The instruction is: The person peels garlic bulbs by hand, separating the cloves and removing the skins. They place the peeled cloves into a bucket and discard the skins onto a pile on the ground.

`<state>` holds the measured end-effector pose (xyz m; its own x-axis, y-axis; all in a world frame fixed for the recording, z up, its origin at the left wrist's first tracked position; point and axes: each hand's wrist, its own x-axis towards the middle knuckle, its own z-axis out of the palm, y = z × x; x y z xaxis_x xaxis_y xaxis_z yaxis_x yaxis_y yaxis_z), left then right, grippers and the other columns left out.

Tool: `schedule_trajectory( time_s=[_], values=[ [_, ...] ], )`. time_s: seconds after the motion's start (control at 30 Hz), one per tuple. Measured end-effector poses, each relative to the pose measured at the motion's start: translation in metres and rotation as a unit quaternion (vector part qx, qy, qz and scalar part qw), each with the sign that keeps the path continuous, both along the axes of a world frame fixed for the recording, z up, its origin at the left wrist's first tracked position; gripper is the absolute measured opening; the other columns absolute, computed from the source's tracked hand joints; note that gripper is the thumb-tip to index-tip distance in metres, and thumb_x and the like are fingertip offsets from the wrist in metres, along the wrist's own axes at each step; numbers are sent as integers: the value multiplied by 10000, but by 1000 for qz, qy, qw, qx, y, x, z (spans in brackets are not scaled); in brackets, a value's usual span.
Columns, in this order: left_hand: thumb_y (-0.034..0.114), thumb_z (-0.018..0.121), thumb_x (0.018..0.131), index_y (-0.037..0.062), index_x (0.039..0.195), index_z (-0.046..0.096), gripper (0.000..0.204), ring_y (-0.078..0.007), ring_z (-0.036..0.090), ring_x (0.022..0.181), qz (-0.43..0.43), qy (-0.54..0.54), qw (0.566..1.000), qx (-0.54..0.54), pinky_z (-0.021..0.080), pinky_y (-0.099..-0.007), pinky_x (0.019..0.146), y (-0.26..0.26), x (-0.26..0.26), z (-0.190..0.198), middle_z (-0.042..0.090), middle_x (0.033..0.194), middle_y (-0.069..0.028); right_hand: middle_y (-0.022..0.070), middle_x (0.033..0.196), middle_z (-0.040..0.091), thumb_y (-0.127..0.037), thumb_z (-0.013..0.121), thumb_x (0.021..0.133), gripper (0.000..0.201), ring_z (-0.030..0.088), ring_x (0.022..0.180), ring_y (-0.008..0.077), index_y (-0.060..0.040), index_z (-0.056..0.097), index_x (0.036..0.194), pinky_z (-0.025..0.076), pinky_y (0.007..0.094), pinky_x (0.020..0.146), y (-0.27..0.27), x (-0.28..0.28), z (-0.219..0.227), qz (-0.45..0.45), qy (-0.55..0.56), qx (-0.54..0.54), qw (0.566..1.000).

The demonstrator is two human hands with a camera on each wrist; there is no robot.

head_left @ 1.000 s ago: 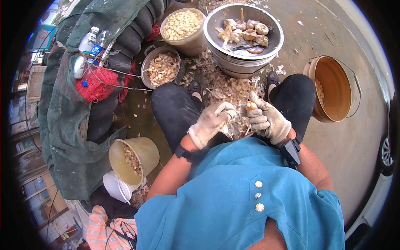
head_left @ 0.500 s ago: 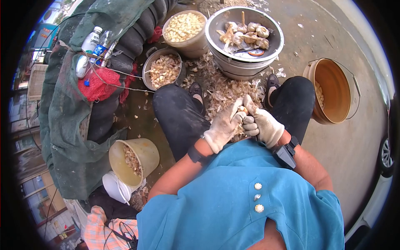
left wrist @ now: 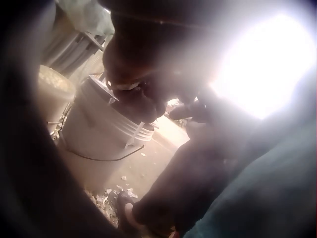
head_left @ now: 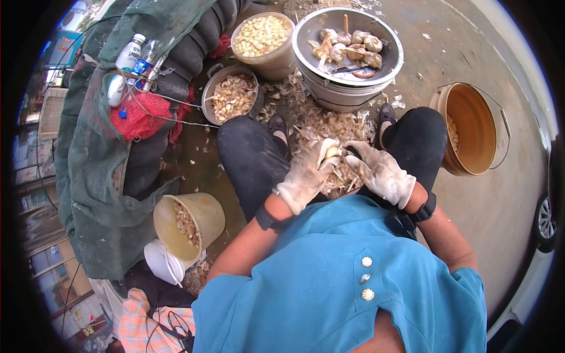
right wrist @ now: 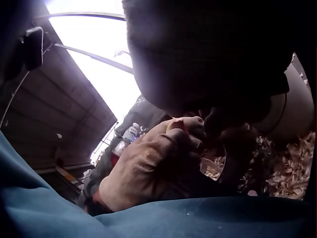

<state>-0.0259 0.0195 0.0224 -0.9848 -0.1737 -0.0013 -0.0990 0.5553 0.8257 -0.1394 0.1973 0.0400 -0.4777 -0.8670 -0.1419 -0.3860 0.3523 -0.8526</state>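
Observation:
In the head view my gloved left hand [head_left: 307, 175] pinches a pale garlic clove [head_left: 332, 152] between thumb and fingers. The right wrist view shows the same clove [right wrist: 177, 125] at that glove's fingertips. My gloved right hand [head_left: 385, 175] is just to the right, back up, its fingertips pointing at the clove; I cannot tell whether it holds anything. Both hands are over garlic skins [head_left: 332, 129] scattered between the knees. Beyond them, a metal basin [head_left: 303, 44] with whole garlic bulbs [head_left: 353, 46] sits on a bucket.
A tub of peeled cloves [head_left: 262, 35] and a pot of unpeeled cloves [head_left: 232, 97] stand front left. To the right is a brown bucket [head_left: 477, 126] with some cloves inside. A cream bucket [head_left: 206, 220] lies tilted at left, near tyres draped with green netting [head_left: 88, 194].
The hands came together around the garlic clove, then drew slightly apart. The clove, earlier in the right hand, is now in the left. The right hand has turned its back upward.

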Motion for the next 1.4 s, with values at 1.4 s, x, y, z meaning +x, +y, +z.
schedule_trajectory(
  time_s=[1.4],
  values=[
    [371,581,925,5,1158,572,434,-80,443,739,-132,-153,907,370,378,-237,660,-23,17,5,549,897,-10,122,817,594,-437,461,1010,432,551,748,235,-33,611,1040,460,353,704,7,9,-5,96,-211,43,972]
  ],
)
